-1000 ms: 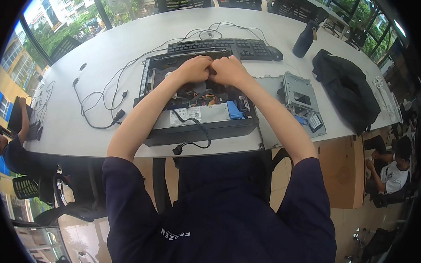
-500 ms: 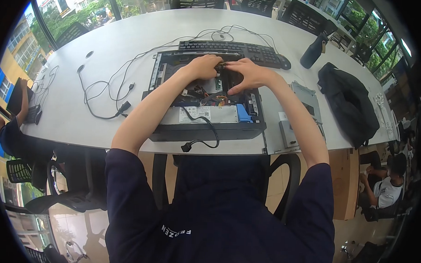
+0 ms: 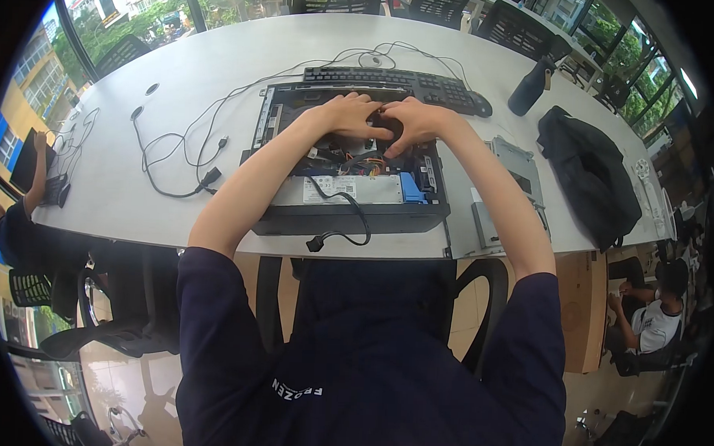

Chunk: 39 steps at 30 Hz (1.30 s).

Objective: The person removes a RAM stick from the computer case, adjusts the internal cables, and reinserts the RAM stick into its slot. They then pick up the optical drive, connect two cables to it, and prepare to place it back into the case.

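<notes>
a black desktop computer case (image 3: 337, 224) is laid flat near the edge of the white table (image 3: 197, 68), its top uncovered. coloured wires (image 3: 370, 168) are exposed inside, behind a labelled silver unit (image 3: 386, 189) flanked by a blue piece (image 3: 412, 189).

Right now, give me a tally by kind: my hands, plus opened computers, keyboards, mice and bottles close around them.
Hands: 2, left hand and right hand
Opened computer: 1
Keyboard: 1
Mouse: 1
Bottle: 1
Total: 6
</notes>
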{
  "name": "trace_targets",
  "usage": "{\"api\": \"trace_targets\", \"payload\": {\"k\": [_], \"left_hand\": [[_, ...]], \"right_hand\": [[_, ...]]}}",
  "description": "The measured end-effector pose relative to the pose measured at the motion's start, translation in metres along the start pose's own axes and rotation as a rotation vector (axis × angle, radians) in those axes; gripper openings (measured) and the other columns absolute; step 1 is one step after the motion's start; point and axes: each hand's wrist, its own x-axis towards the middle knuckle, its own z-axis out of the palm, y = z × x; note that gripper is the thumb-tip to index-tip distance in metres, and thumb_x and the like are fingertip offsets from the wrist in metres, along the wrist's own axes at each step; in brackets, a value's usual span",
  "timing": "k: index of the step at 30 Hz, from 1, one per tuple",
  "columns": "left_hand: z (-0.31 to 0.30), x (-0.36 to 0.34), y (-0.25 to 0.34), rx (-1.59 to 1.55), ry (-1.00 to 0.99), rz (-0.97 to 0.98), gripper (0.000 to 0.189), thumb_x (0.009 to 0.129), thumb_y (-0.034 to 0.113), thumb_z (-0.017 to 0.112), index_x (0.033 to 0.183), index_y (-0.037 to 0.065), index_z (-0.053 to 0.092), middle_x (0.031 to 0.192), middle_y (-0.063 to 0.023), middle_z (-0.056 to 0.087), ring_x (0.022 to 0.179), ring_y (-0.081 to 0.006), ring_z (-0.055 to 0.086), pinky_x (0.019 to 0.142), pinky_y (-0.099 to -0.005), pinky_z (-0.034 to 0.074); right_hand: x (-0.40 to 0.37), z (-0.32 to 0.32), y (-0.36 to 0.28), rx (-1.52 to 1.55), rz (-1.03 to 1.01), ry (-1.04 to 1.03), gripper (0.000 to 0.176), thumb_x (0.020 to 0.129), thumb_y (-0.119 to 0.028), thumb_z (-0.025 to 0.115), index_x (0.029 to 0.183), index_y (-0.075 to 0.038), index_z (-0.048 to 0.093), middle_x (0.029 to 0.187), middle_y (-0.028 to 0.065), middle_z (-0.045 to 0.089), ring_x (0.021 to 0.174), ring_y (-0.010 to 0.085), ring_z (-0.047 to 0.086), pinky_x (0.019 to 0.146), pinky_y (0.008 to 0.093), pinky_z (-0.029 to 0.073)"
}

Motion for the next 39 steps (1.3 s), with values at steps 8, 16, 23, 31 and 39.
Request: {"api": "trace_targets", "payload": {"k": [8,16,23,31,39], "left_hand": [[0.001,0.002,0.001,0.078,-0.04,-0.004,0.105,0.076,0.086,0.057,0.145,0.007,0.053,0.139,-0.0198,0.054,0.135,-0.0385,0.046,0.11,-0.0484,0.04],[-0.004,-0.001,0.008,0.075,-0.099,-0.046,0.103,0.075,0.087,0.058,0.143,0.009,0.054,0.141,-0.0185,0.052,0.138,-0.0346,0.044,0.111,-0.0502,0.037],[0.001,0.002,0.003,0.056,-0.072,-0.041,0.112,0.074,0.086,0.06,0.149,0.004,0.045,0.145,-0.0207,0.05,0.14,-0.0365,0.042,0.112,-0.0507,0.037],[0.008,0.006,-0.011,0.001,-0.013,-0.016,0.121,0.078,0.079,0.062,0.157,-0.004,0.025,0.151,-0.0274,0.043,0.143,-0.0405,0.039,0.116,-0.0503,0.034],[0.007,0.004,0.002,0.006,-0.011,-0.078,0.095,0.089,0.07,0.053,0.154,0.003,0.038,0.148,-0.0211,0.048,0.14,-0.0382,0.043,0.113,-0.0495,0.036]], "right_hand": [[-0.001,-0.011,-0.011,0.06,0.115,-0.109,0.107,0.061,-0.054,0.091,0.145,-0.004,0.049,0.145,0.0174,0.051,0.137,0.0343,0.043,0.107,0.0443,0.049],[-0.001,-0.016,-0.019,0.017,0.164,-0.125,0.111,0.058,-0.054,0.092,0.147,-0.008,0.045,0.144,0.02,0.049,0.137,0.0343,0.045,0.106,0.0459,0.049],[0.012,-0.004,-0.001,0.008,0.079,-0.095,0.112,0.058,-0.053,0.092,0.147,-0.003,0.044,0.147,0.0199,0.047,0.136,0.0367,0.045,0.109,0.0472,0.046],[0.008,0.01,0.018,0.058,-0.091,0.098,0.111,0.054,-0.06,0.091,0.14,-0.001,0.056,0.148,0.0195,0.049,0.135,0.0368,0.048,0.111,0.0449,0.045],[0.003,0.011,0.017,0.152,-0.185,0.161,0.097,0.061,-0.058,0.089,0.132,0.003,0.063,0.142,0.0213,0.057,0.13,0.0356,0.056,0.111,0.0405,0.046]]}}
